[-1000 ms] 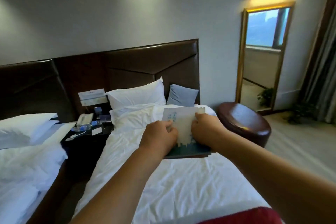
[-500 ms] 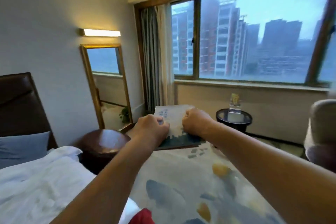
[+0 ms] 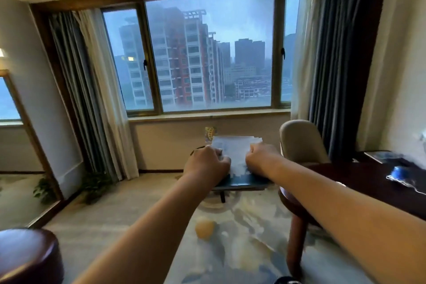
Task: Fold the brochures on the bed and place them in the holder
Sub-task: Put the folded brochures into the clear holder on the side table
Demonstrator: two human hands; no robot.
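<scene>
A folded brochure [image 3: 237,157], pale with a dark teal lower band, is held out in front of me at chest height. My left hand [image 3: 207,165] grips its left edge and my right hand [image 3: 261,160] grips its right edge, fingers curled on it. Behind the brochure a clear holder [image 3: 210,133] with a yellow printed card stands on a small round black table [image 3: 196,151], mostly hidden by my hands. The bed is out of view.
A beige chair [image 3: 299,143] stands right of the small table. A dark wooden desk [image 3: 359,182] runs along the right with a blue object [image 3: 398,172] and a booklet [image 3: 382,156]. A brown leather stool [image 3: 25,256] sits bottom left. Patterned carpet [image 3: 242,237] lies below, window ahead.
The view has swung right from the bed to the window and desk. Both hands kept hold of the brochure throughout, carrying it away from the bed toward the small table.
</scene>
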